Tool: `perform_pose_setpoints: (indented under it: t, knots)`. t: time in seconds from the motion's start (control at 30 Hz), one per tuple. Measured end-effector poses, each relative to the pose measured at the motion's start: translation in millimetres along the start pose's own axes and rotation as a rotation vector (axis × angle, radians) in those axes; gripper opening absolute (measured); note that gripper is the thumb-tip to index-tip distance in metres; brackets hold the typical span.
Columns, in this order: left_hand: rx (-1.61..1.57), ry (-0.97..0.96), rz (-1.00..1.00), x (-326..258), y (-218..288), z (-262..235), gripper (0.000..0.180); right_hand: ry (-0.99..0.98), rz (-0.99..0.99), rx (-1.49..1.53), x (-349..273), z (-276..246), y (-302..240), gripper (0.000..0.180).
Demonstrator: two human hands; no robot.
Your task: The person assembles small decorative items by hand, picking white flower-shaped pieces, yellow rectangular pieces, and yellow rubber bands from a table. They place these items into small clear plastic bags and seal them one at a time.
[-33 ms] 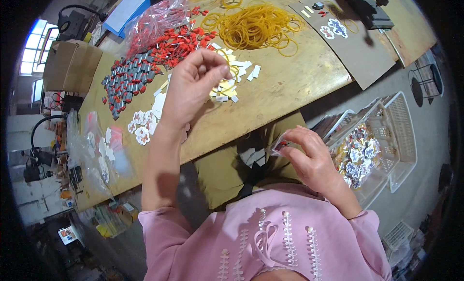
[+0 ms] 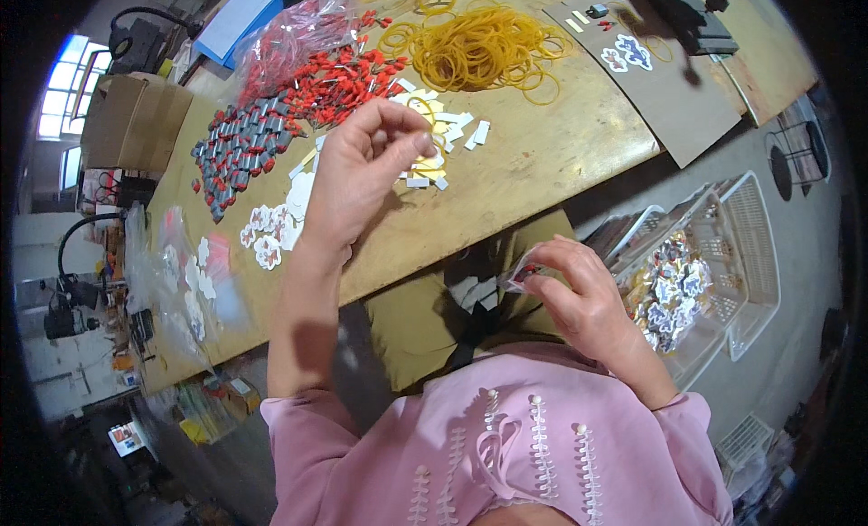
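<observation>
Above the table, my left hand (image 2: 366,169) pinches a thin yellow rubber band (image 2: 435,119) between thumb and fingers. Below it lie small white and cream strips (image 2: 474,136). By my lap, my right hand (image 2: 579,286) is closed on a small see-through bag (image 2: 518,275) with something red inside. A big heap of yellow rubber bands (image 2: 484,47) lies beyond my left hand. To its left are loose red-tipped pieces (image 2: 334,83) and a block of grey parts with red ends (image 2: 237,146). White printed cutouts (image 2: 268,251) lie beside my left forearm.
On my right, a white plastic basket (image 2: 758,255) holds finished-looking bagged cutouts (image 2: 674,295). A grey board (image 2: 669,110) with sample pieces lies at the table's right. Plastic bags (image 2: 185,282) lie at the left edge, and a cardboard box (image 2: 136,124) stands behind.
My left hand has sunk very slightly with the rubber band still in its fingers. My right hand and the bag are about where they were.
</observation>
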State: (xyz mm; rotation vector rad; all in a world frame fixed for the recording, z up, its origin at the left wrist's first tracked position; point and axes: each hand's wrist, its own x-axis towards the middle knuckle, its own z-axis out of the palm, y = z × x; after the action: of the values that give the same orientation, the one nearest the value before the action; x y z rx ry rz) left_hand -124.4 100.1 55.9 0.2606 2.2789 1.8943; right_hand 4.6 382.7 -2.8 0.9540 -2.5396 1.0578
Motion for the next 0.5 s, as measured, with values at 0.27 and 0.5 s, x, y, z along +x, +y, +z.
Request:
perform_pose_setpoints:
  t: [0.27,0.5]
  knots:
    - [-0.089,0.037,-0.036,-65.4,-11.2,-7.3,0.026,-0.04,-0.081,0.034,8.9,16.4,-11.9,0.018]
    - [0.228,0.082,0.01,-103.1,-25.2,-21.0,0.032,-0.092,-0.092,0.075,13.1,25.4,-24.0,0.019]
